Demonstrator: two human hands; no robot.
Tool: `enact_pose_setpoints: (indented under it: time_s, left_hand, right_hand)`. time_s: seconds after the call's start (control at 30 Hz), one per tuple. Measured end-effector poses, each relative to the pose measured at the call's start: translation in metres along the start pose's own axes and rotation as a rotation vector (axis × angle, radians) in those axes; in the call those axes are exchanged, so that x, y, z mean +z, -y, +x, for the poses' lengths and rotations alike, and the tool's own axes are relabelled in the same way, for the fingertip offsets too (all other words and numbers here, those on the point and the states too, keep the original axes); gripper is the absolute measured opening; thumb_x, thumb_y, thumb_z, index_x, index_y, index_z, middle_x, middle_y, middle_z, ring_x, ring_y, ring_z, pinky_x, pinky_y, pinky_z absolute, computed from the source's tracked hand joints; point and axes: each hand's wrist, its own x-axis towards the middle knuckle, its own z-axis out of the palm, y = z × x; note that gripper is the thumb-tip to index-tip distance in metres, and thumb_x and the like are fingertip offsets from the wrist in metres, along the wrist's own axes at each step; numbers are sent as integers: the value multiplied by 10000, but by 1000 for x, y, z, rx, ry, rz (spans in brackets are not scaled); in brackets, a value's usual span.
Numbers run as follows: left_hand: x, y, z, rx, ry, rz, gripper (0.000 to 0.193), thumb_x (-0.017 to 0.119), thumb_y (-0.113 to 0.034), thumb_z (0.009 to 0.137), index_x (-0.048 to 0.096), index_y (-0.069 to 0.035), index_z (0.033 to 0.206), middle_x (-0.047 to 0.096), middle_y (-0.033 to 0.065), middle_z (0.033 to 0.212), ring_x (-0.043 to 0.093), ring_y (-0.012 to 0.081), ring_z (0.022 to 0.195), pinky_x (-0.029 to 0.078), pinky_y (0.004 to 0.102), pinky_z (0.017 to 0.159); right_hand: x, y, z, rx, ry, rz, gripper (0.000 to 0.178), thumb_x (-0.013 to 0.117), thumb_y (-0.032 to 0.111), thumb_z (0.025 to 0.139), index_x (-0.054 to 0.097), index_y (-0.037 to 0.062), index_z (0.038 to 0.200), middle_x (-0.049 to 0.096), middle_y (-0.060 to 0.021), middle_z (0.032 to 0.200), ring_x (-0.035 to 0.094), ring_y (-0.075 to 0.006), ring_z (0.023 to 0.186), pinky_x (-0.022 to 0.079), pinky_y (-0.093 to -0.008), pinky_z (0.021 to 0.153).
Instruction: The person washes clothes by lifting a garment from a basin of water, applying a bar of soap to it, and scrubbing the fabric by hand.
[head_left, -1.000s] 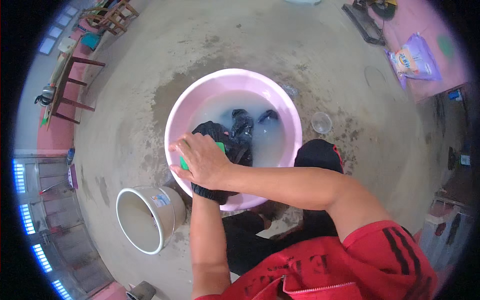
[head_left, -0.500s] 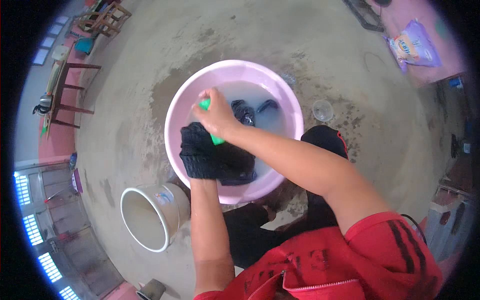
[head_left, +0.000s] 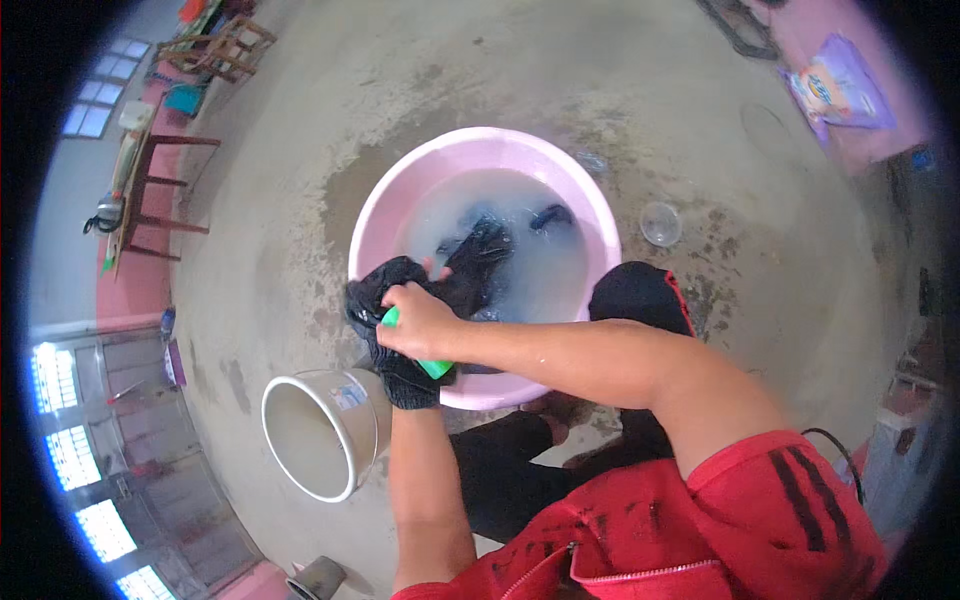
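Note:
My right hand (head_left: 425, 325) is wrapped round a green block-shaped thing (head_left: 435, 368), pressed against a black knit garment (head_left: 385, 280). Its two ends stick out past my fingers; whether it is a soap bar or a brush I cannot tell. The garment covers my left hand (head_left: 436, 268) down to the wrist, where its ribbed cuff sits. Only a few left fingertips show past the cloth, curled over it. Both hands are above the near left rim of a pink basin (head_left: 585, 190). More dark cloth (head_left: 485, 245) trails into the cloudy water.
A whitish bucket (head_left: 345, 445) stands left of the basin. On the wet concrete floor at right lies a clear plastic bowl (head_left: 661, 224). A purple bag (head_left: 845, 85) is at far right, a wooden table (head_left: 165, 185) at far left. My black-clad knee (head_left: 640, 300) is beside the basin.
My right hand has slid the green block nearer to me, from the far side of the garment to the cuff. The left hand has turned and lifted the cloth toward the basin's left rim.

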Motion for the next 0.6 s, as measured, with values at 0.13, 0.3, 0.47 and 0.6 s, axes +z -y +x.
enact_pose_setpoints:
  time_s: [0.13,0.3,0.47,0.6]
  left_hand:
    - [29,0,-27,-275,154,-250,292,359,-205,966,540,-52,1138,603,88,1075,576,207,968,445,346,878]
    - [29,26,-8,-372,152,25,299,448,-236,938,528,-70,1173,596,66,1090,575,199,978,464,316,837]
    - [28,26,1,-503,2,-245,294,436,-223,950,496,-75,1198,574,80,1084,562,213,990,468,335,845]
    - [6,35,6,-298,39,-10,340,454,-256,946,474,-81,1236,570,85,1113,558,214,1005,465,339,858]
  right_hand:
    - [-25,6,2,32,-37,-163,377,605,224,724,526,7,1021,517,-230,1028,599,-402,878,486,-484,796]
    - [-53,-15,35,391,-25,-181,459,599,277,782,498,-13,1124,489,-219,1152,542,-401,1034,451,-462,890]
    - [-48,-19,14,165,-138,-163,480,604,280,745,487,69,1159,483,-211,1153,485,-382,1092,405,-480,931]
    - [-40,-20,1,182,-297,26,472,619,195,718,478,114,1161,469,-219,1134,492,-384,1025,410,-466,906]
